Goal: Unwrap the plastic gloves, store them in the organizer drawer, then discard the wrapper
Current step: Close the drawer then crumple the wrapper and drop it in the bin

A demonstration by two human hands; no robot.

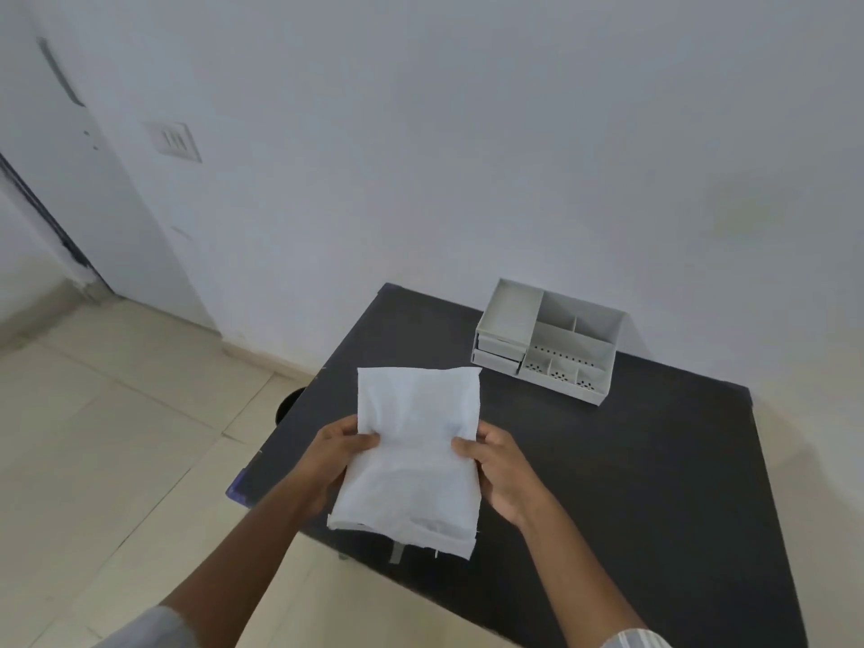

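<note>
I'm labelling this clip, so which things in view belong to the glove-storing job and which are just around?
Part of the job:
white glove packet, held by left hand and right hand
grey organizer with its drawers
black table

Just around:
wall switch plate
dark round object on the floor beside the table
door

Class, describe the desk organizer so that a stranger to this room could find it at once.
Start at the black table against the white wall. At its far edge stands the pale grey organizer, the only thing resting on it: open compartments on top, two small drawers stacked at its left.
</note>
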